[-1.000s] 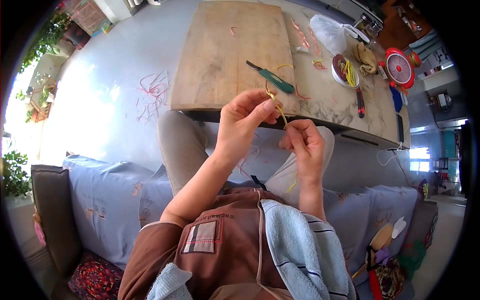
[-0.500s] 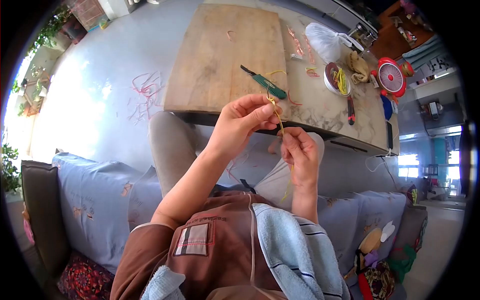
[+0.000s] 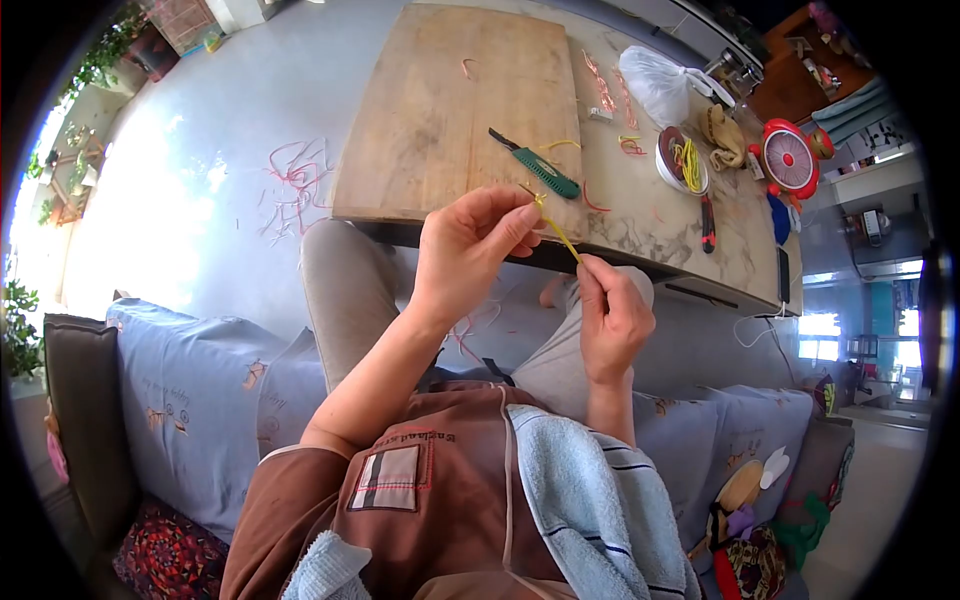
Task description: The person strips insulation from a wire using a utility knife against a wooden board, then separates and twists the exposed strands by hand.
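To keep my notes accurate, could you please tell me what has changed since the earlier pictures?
The right hand has turned and shifted slightly right, and the yellow strand now slants more and runs straighter; its tail no longer shows below that hand. The left hand keeps its pinch on the strand. The green knife and wooden board stayed put.

The right hand (image 3: 617, 318) sits lower and farther right than a second ago, turned over with its fingers more tightly curled. Between the hands the yellow wire (image 3: 563, 241), bowed before, now runs straight, and its loose tail below the right hand's grip has dropped from sight. The left hand (image 3: 472, 245) has edged leftward since the last picture, tipping the wire's upper end left of the green utility knife (image 3: 548, 173).
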A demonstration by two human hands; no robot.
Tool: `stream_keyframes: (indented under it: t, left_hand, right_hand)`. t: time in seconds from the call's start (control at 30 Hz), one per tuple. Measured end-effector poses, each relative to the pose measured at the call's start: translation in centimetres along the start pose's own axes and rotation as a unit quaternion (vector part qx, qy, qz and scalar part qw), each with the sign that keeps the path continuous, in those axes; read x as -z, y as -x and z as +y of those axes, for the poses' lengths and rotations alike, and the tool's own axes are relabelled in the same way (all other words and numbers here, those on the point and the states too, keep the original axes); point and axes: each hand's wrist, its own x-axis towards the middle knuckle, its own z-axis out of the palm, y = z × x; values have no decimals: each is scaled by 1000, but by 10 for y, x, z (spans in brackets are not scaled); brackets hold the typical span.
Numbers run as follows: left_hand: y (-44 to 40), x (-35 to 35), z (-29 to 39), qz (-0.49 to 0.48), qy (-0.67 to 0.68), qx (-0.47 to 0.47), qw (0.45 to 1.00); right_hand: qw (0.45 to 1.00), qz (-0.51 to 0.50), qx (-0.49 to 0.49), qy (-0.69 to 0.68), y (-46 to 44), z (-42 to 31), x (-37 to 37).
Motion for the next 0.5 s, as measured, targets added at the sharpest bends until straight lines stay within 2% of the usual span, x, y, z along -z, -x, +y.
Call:
stream_keyframes:
  t: [0.07, 0.13, 0.17, 0.2, 0.27, 0.3, 0.33, 0.4, 0.5]
  left_hand:
    - [-1, 1, -3, 16, -35, -2, 999]
    - [-2, 0, -10, 42, -217, -148, 964]
    - [-2, 0, -15, 54, -304, -218, 926]
    - [-6, 1, -21, 68, -408, -335, 847]
    - [-14, 3, -28, 79, -466, -375, 797]
    - [-18, 4, -32, 83, -493, -395, 771]
    - [-23, 7, -37, 84, -494, -410, 762]
    - [-27, 7, -38, 89, -484, -419, 763]
    - [-31, 5, -43, 94, -476, -404, 775]
  right_hand:
    - [1000, -7, 5, 16, -1, -2, 0]
    - [1000, -16, -9, 3, -1, -3, -1]
    - [999, -21, -26, -19, 0, -4, -3]
    - [998, -26, -42, -40, 0, -5, -5]
    - [973, -89, -167, -130, 0, -12, -8]
    - [951, -119, -228, -174, 0, -13, -8]
    - [906, -140, -288, -277, 1, -9, -9]
    - [774, -172, -389, -468, 0, 3, -11]
    - [668, -186, -450, -563, -1, 7, -9]
